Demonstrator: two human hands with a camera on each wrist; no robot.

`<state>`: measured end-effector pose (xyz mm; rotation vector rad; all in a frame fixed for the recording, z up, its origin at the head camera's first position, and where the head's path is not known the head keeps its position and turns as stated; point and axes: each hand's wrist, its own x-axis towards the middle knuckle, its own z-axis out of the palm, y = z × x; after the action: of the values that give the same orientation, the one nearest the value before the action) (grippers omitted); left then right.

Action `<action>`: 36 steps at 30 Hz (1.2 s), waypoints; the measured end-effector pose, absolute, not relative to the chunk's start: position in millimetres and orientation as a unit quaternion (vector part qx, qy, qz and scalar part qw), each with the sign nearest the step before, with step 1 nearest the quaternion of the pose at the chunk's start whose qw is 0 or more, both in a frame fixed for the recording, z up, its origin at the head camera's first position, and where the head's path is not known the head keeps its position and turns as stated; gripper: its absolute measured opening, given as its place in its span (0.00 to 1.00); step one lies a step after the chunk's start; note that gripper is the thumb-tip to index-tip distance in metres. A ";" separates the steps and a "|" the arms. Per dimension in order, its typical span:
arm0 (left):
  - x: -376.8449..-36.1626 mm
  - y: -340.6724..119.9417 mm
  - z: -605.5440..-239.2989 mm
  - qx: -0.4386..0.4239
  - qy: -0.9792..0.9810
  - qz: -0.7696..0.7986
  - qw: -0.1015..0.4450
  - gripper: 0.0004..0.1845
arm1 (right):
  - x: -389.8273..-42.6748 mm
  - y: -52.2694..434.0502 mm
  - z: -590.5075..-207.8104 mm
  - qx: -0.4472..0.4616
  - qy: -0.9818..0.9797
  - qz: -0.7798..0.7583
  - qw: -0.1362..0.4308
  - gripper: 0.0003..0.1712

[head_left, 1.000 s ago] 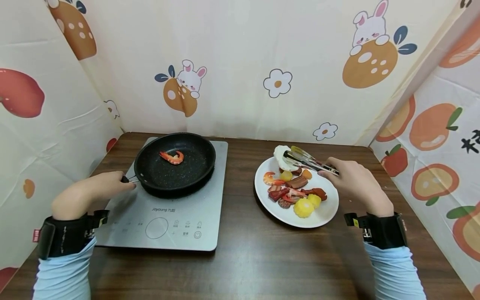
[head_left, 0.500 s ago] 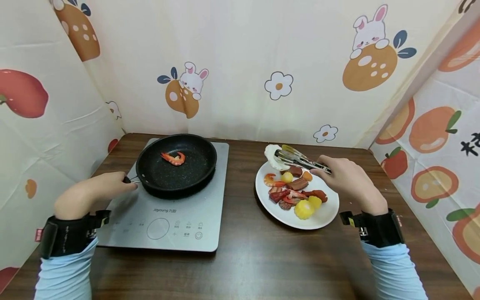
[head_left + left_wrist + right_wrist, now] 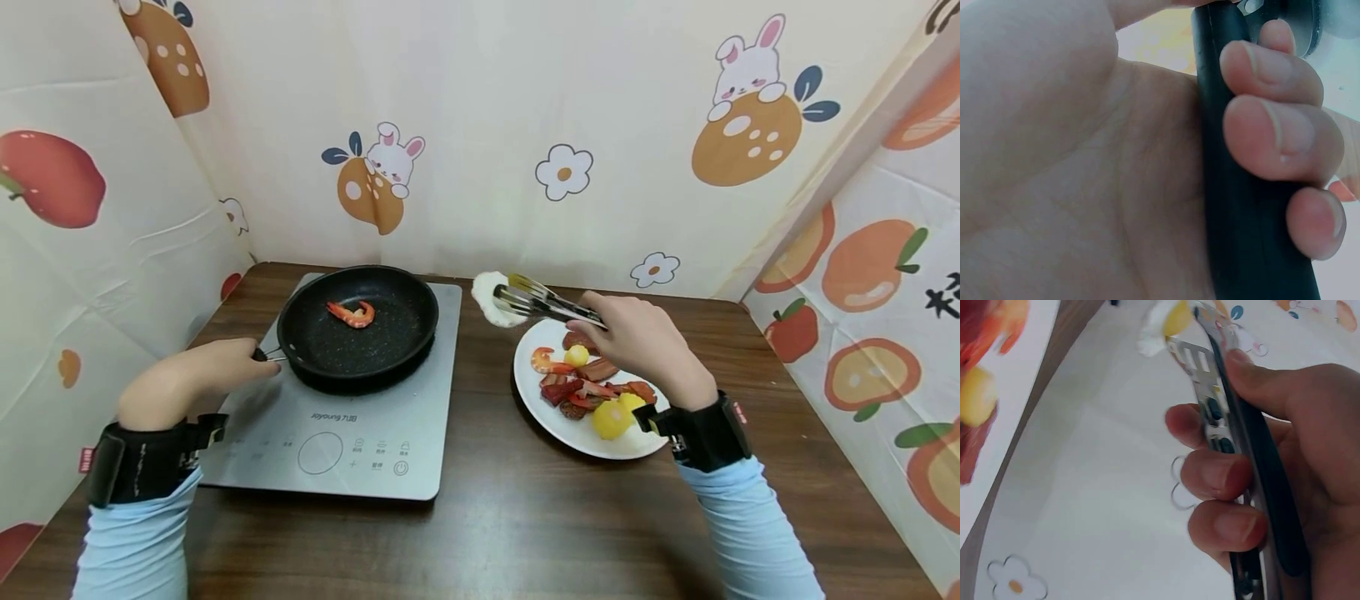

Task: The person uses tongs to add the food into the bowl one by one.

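Note:
My left hand (image 3: 197, 379) grips the handle of a black frying pan (image 3: 356, 358); in the left wrist view, fingers curl round that black handle (image 3: 1225, 162). One curled shrimp (image 3: 362, 316) lies in the pan. With my right hand (image 3: 645, 342) I squeeze metal tongs (image 3: 553, 308), their ends pinching a white fried egg (image 3: 486, 293). The egg hangs between pan and plate, its yellow yolk (image 3: 1177, 319) showing in the right wrist view. Below the right hand sits a white plate (image 3: 542, 422) of shrimp, sausage, meat slices and yellow corn pieces (image 3: 612, 419).
Under the pan is a silver induction cooktop (image 3: 270, 442) with printed controls. Both stand on a dark wooden table (image 3: 495, 517). Printed cloth walls (image 3: 480, 167) enclose the table at the back and both sides.
My right hand has carried the tongs and fried egg leftward, from over the plate's back edge toward the pan. My left hand stays on the pan handle. The view has shifted slightly.

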<state>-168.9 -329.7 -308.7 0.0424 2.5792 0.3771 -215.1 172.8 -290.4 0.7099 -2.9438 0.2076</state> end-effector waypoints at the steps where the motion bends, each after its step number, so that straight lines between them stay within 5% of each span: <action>1: -168.7 -329.7 -308.2 0.019 0.955 0.137 0.262 0.39 | -215.8 167.3 -289.3 0.238 -0.967 0.073 0.058 0.15; 17: -167.4 -326.7 -305.3 0.010 0.954 0.146 0.264 0.38 | -218.2 77.6 -275.2 0.336 -0.934 0.073 0.102 0.17; 36: -164.0 -326.3 -303.8 0.000 0.955 0.151 0.257 0.38 | -222.1 -9.0 -292.5 0.414 -0.910 0.031 -0.014 0.16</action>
<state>-164.0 -326.3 -303.8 0.0007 2.5900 0.4088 -222.1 -9.0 -292.5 1.3124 -2.8839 0.0969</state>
